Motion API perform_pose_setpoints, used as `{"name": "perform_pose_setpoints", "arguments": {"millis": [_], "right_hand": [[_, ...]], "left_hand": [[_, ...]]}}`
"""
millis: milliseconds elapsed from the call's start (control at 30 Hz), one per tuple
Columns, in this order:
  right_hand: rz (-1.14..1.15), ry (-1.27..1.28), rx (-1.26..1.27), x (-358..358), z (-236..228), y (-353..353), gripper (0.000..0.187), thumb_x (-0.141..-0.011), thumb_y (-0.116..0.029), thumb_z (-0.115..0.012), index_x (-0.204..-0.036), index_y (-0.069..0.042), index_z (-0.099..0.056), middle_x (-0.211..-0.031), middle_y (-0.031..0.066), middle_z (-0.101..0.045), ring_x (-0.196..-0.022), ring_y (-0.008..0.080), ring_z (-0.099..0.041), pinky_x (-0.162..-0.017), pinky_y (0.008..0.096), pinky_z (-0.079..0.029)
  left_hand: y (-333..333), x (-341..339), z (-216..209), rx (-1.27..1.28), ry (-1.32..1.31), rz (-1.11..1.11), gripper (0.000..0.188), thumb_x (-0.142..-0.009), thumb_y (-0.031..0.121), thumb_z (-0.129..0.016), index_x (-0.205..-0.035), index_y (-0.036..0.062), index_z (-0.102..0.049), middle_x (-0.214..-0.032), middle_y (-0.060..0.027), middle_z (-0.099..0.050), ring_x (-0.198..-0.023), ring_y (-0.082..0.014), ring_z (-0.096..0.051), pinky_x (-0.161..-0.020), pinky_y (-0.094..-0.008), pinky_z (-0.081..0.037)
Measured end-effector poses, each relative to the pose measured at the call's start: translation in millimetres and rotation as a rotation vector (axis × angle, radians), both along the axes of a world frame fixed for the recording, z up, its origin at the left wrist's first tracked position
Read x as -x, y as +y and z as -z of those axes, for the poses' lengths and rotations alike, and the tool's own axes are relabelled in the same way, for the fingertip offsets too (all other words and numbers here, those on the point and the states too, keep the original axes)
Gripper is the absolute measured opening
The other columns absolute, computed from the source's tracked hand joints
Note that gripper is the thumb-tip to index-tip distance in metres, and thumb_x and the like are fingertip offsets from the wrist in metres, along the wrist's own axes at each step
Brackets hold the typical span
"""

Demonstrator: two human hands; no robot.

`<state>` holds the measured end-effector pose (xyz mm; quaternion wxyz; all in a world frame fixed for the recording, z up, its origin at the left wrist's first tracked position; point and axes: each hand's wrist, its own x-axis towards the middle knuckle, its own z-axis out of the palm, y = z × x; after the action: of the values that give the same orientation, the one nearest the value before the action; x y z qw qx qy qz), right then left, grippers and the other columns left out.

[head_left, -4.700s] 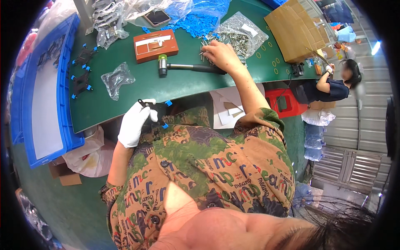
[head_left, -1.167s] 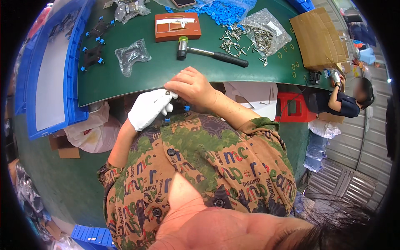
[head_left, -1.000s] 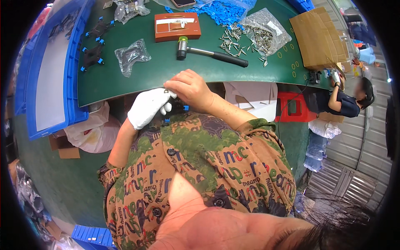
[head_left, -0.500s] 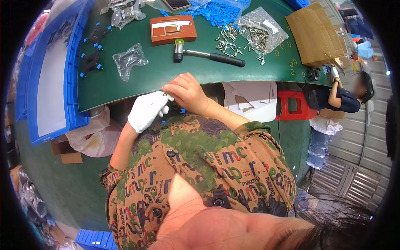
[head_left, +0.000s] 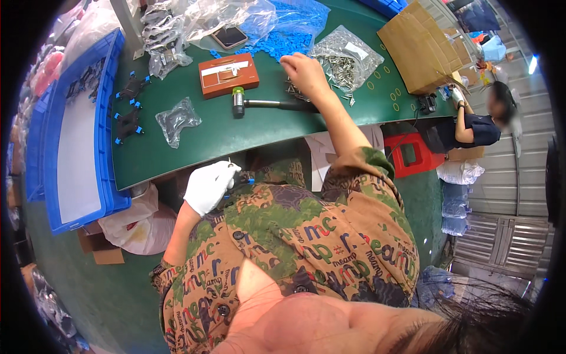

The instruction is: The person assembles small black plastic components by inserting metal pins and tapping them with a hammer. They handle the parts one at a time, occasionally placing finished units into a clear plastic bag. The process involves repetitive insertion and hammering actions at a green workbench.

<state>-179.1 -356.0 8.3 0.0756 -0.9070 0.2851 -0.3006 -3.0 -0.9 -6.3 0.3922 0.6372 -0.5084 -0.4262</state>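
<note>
In a white glove, my left hand (head_left: pixel 207 187) is closed on a dark bracket with blue clips (head_left: pixel 251 181) at the table's near edge, in front of my shirt. Most of that bracket is hidden by the glove and the dark background. A small metal bit sticks up at its fingertips. My bare right hand (head_left: pixel 306 75) reaches over the table between the blue clips (head_left: pixel 287 46) and the metal pins (head_left: pixel 342 72). Its fingers are bent and drawn together; whatever lies between them is too small to make out.
A mallet (head_left: pixel 239 103) lies before an orange-brown box (head_left: pixel 229 82). Left of it are a clear plastic bag (head_left: pixel 177 122) and black brackets (head_left: pixel 128 124) with blue clips. A blue crate (head_left: pixel 109 177) flanks the table. At right stand a cardboard box (head_left: pixel 415 53) and a co-worker (head_left: pixel 474 127).
My right hand has left the left hand and moved forward and right, to the blue clips and metal pins. The left hand keeps its hold. The whole view has shifted slightly.
</note>
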Motion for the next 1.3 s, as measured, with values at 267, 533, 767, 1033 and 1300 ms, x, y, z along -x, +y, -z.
{"name": "perform_pose_setpoints", "arguments": {"millis": [267,533,767,1033,1300], "right_hand": [[-0.006,0.330,0.133,-17.4,12.2,-29.3,0.019,-0.097,-0.027,-0.064,-0.106,-0.023,-0.080,-0.099,0.0042,-0.069,-0.097,0.0282,-0.068,-0.085,0.0492,-0.045],[-0.022,0.301,0.061,-8.7,2.6,-28.9,0.022,-0.100,-0.034,-0.063,-0.112,-0.022,-0.077,-0.103,0.0021,-0.070,-0.099,0.0275,-0.068,-0.087,0.0501,-0.045],[-0.025,0.550,0.081,-17.5,1.4,-22.0,0.026,-0.099,-0.038,-0.064,-0.111,-0.018,-0.076,-0.109,0.0044,-0.072,-0.108,0.0271,-0.068,-0.091,0.0531,-0.046],[-0.086,0.630,0.114,-21.2,-8.5,-18.9,0.030,-0.100,-0.041,-0.063,-0.103,-0.014,-0.076,-0.104,0.0066,-0.075,-0.102,0.0301,-0.071,-0.091,0.0543,-0.048],[-0.693,0.339,-0.432,-13.5,-38.1,122.7,0.027,-0.104,-0.032,-0.060,-0.105,-0.008,-0.071,-0.099,0.0135,-0.072,-0.094,0.0357,-0.067,-0.085,0.0467,-0.051]], "left_hand": [[6.9,-2.1,-1.3,-0.028,0.030,-0.029,0.028,-0.107,0.025,-0.058,-0.113,0.0038,-0.076,-0.075,-0.0011,-0.068,-0.064,-0.0073,-0.060,-0.061,-0.0244,-0.050],[1.0,0.5,-8.0,-0.043,-0.020,-0.004,0.029,-0.107,0.025,-0.054,-0.110,0.0063,-0.076,-0.073,-0.0048,-0.067,-0.066,-0.0151,-0.063,-0.067,-0.0303,-0.052],[-0.6,0.1,-3.4,-0.027,-0.004,0.009,0.029,-0.106,0.026,-0.056,-0.112,0.0057,-0.076,-0.073,-0.0028,-0.067,-0.063,-0.0106,-0.060,-0.063,-0.0270,-0.050],[-1.0,-0.5,-5.3,-0.016,-0.098,0.077,0.030,-0.106,0.028,-0.056,-0.109,0.0052,-0.075,-0.071,-0.0021,-0.066,-0.059,-0.0094,-0.057,-0.060,-0.0272,-0.049],[-2.9,1.6,-5.8,-0.016,-0.117,0.092,0.033,-0.106,0.029,-0.052,-0.106,0.0046,-0.074,-0.072,-0.0062,-0.066,-0.064,-0.0183,-0.061,-0.066,-0.0318,-0.051]]}}
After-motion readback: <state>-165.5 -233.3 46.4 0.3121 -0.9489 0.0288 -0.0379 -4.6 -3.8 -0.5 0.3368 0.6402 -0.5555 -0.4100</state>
